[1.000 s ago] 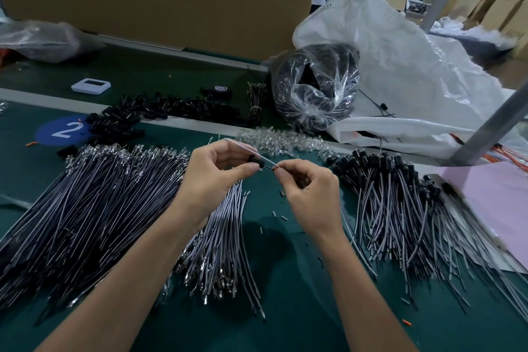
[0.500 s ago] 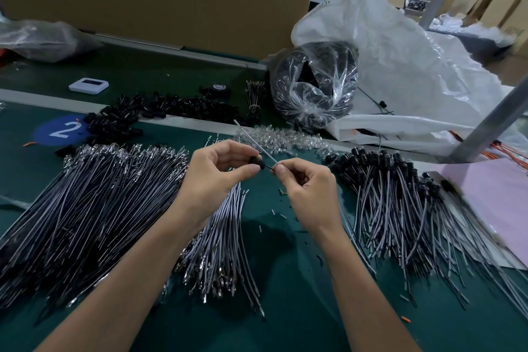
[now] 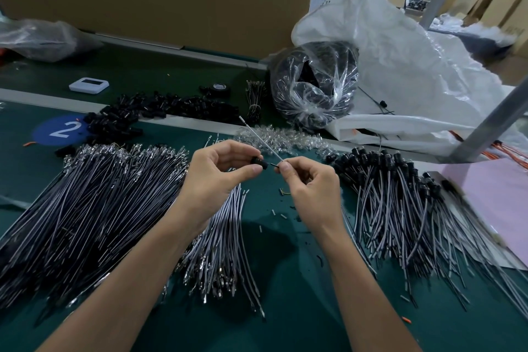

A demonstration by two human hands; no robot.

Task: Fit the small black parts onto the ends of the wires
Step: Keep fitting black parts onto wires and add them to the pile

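pinching black part (image 3: 258, 163) in left grip (image 3: 220, 177), wire (image 3: 258, 140) in right grip (image 3: 308, 188), between bare wires (image 3: 100, 194) and capped wires (image 3: 400, 203).

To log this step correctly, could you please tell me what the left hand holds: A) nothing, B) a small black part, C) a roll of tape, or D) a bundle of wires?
B: the left hand pinches a small black part between thumb and fingertips, while the right hand pinches one wire close beside it.
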